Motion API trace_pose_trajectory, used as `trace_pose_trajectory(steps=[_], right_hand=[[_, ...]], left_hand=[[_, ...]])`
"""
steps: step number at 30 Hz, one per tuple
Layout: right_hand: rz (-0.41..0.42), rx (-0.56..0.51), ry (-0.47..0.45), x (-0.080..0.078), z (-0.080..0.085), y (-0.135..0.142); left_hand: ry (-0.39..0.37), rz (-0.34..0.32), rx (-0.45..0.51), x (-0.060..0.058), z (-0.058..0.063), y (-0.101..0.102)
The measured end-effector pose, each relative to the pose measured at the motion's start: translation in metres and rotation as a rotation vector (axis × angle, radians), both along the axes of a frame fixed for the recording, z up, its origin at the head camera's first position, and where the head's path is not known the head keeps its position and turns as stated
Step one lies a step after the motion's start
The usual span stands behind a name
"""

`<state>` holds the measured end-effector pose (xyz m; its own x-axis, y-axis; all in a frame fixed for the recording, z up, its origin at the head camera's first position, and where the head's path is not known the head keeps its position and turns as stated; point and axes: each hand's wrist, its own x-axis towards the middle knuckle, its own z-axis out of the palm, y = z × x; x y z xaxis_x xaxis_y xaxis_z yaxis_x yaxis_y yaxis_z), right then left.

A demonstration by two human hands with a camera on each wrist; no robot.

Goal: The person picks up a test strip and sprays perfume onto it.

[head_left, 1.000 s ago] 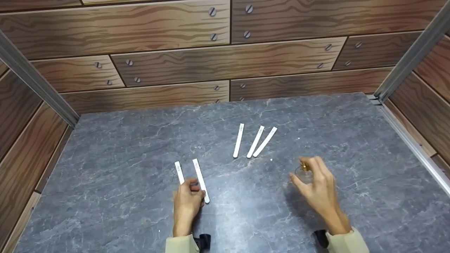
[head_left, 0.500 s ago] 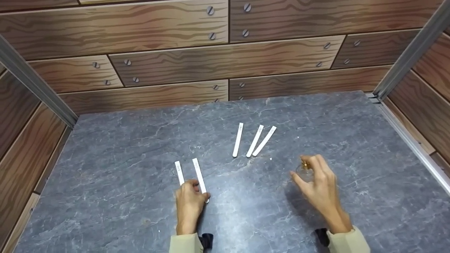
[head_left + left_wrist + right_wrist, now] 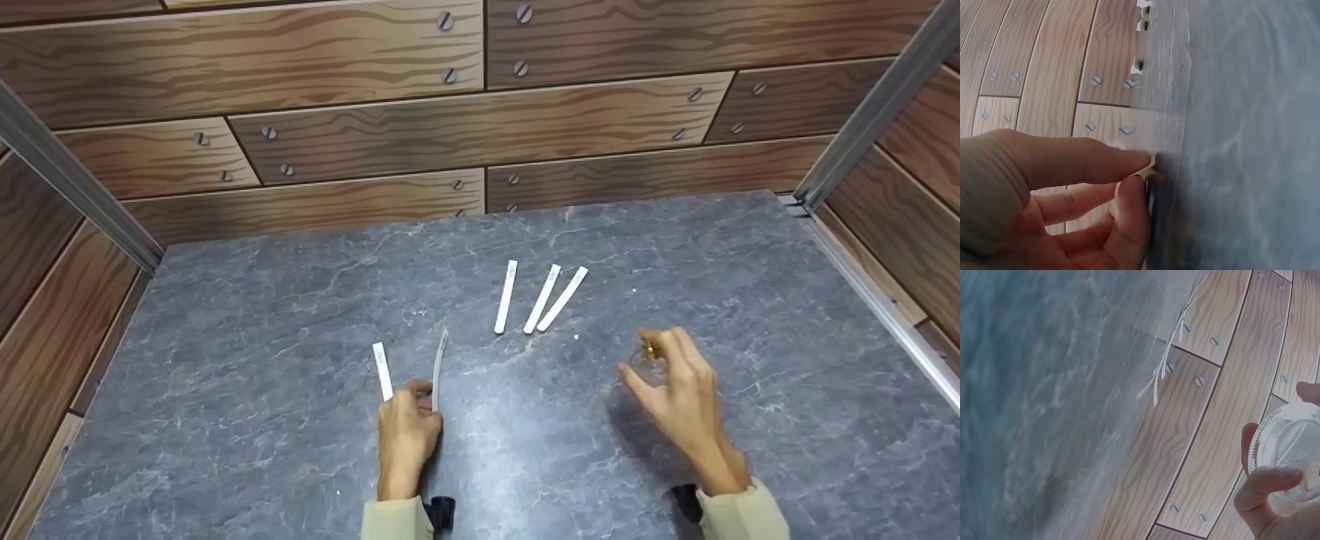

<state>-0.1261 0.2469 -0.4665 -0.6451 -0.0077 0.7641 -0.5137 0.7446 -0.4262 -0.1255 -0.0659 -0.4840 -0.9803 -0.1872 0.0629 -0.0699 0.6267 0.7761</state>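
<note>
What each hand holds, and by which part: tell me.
The left hand pinches a thin white strip by its near end; the right hand holds a clear bottle round its body, a finger at its gold-coloured top.

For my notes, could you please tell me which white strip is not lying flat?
The edge-on strip, pinched by the left hand; the other four strips lie flat on the table.

White strips point(image 3: 541, 299) against marbled blue-grey
Your tabletop point(image 3: 262, 375) is blue-grey, veined in paler streaks; the strips bear small dark markings point(image 3: 553, 275). Your clear container point(image 3: 1292, 450) has a gold top point(image 3: 650, 350), your sleeves point(image 3: 397, 519) are cream, and the wall point(image 3: 360, 142) is brown wood grain (dotted with grey screw heads point(image 3: 449, 75)).
</note>
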Motion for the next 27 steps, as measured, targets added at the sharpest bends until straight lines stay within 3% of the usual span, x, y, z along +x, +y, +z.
trace_pose_trajectory(steps=[3, 8, 13, 19, 27], right_hand=[[0.004, -0.002, 0.005, -0.001, 0.001, 0.000], [0.013, 0.008, -0.001, -0.001, 0.001, -0.001], [0.017, 0.020, -0.016, -0.001, 0.000, -0.001], [0.012, 0.014, -0.016, 0.000, 0.000, -0.003], [0.012, 0.014, -0.018, 0.001, 0.000, -0.006]], left_hand=[[0.015, -0.055, 0.065, -0.001, 0.000, 0.000], [-0.036, -0.184, 0.313, -0.002, 0.003, 0.003], [-0.094, -0.221, 0.508, -0.003, 0.005, 0.009], [-0.120, -0.262, 0.592, -0.003, 0.003, 0.019], [-0.137, -0.313, 0.612, 0.001, 0.004, 0.033]])
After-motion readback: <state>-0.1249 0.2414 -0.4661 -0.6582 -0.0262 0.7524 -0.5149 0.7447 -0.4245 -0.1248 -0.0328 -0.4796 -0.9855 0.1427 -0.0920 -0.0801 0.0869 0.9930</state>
